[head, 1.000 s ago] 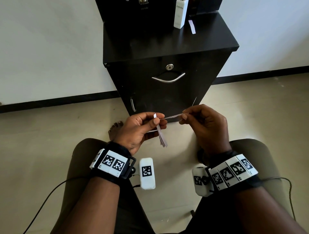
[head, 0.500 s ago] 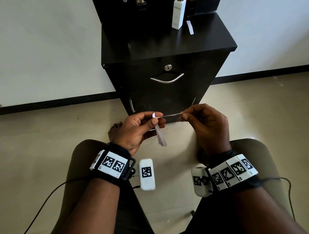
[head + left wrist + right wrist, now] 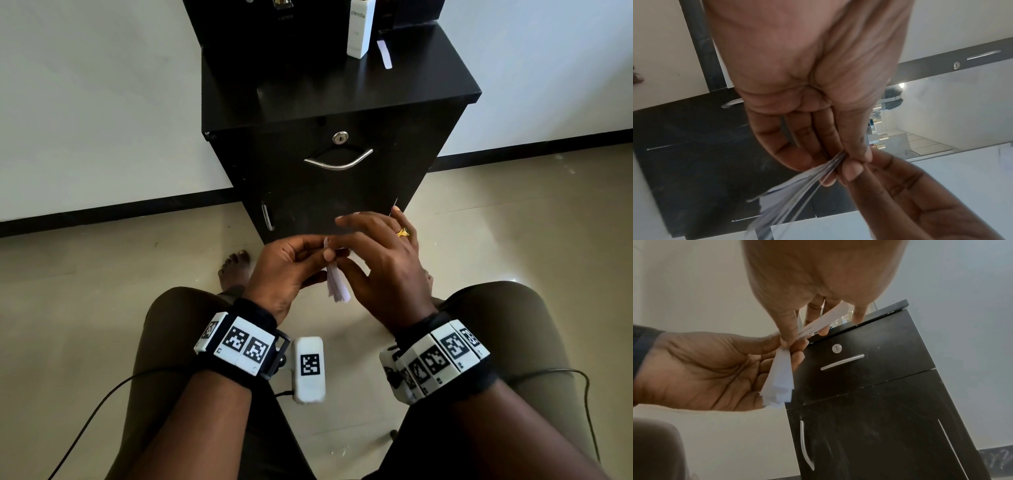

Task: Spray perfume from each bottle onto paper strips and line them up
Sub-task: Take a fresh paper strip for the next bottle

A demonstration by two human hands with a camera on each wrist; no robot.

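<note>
Low in the middle of the head view, the left hand (image 3: pixel 284 265) pinches a fanned bundle of paper strips (image 3: pixel 336 286) between thumb and fingers, the loose ends hanging down. The right hand (image 3: pixel 383 263) meets it, thumb and forefinger pinching one strip (image 3: pixel 824 321) at the bundle's top, the other fingers spread. Beyond stands a black cabinet (image 3: pixel 342 192); on its top, at the upper edge, a white perfume bottle (image 3: pixel 359 29) stands beside one laid strip (image 3: pixel 384 53).

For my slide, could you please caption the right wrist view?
Left hand pinches a fan of paper strips while the right hand pulls one strip free, before a black cabinet.
</note>
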